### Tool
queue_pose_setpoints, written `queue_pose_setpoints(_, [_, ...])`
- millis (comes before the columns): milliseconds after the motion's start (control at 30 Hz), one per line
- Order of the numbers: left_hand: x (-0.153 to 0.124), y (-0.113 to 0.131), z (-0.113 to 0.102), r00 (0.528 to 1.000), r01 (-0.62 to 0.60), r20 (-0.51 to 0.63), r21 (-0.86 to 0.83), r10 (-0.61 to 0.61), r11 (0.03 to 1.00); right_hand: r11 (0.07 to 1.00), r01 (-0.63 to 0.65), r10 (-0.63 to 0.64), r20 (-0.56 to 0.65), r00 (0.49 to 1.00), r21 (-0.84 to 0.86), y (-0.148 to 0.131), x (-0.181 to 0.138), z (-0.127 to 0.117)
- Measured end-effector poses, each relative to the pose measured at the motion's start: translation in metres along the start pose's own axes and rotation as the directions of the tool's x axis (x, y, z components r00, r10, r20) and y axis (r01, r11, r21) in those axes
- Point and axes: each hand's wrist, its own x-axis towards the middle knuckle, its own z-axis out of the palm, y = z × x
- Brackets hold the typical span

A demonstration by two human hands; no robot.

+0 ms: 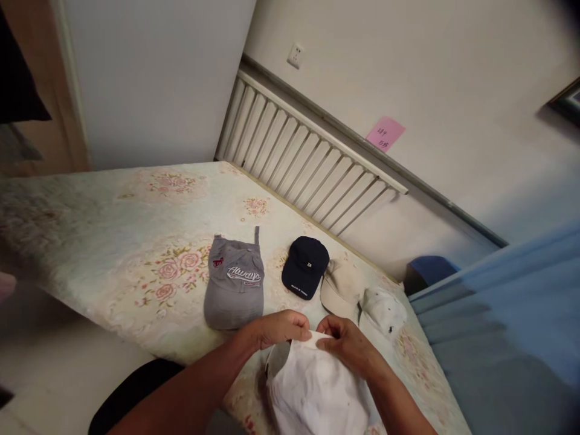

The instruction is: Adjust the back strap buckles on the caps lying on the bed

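Note:
My left hand (276, 329) and my right hand (347, 344) both pinch the far edge of a white cap (312, 393), which lies on the flowered mattress (113, 241) right in front of me. Both hands are closed on the cap's rim, thumbs nearly touching. Beyond them lie a grey cap with "Always" lettering (234, 283), a navy cap (304, 267), a beige cap (339, 289) and another white cap (384, 309), side by side in a row.
A white slatted headboard (308, 160) leans along the wall behind the mattress. A pink note (385, 133) and a socket (295, 55) are on the wall. Blue fabric (507, 326) fills the right. A dark round object (131, 393) sits below the mattress edge.

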Motion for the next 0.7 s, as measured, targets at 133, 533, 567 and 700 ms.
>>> queue_pose_setpoints(133, [0.002,0.000,-0.002,1.000,0.026,0.000,0.020,-0.026,0.999,0.998,-0.040,0.042,0.044,0.998,-0.046,-0.003,-0.012,-0.007])
queue_pose_setpoints(533, [0.003,-0.001,0.003,0.991,0.000,0.132,0.229,-0.031,0.973,0.626,0.149,-0.512,-0.259,0.819,-0.765,0.025,-0.038,0.020])
queue_pose_setpoints(567, [0.002,-0.001,0.004,0.990,0.014,0.139,0.171,-0.038,0.985,0.574,0.168,-0.580,-0.254,0.774,-0.801,0.029,-0.039,0.022])
queue_pose_setpoints(700, [0.001,0.000,0.006,0.989,0.066,0.134,0.029,-0.069,0.997,0.374,0.242,-0.781,-0.163,0.603,-0.896,0.042,-0.044,0.029])
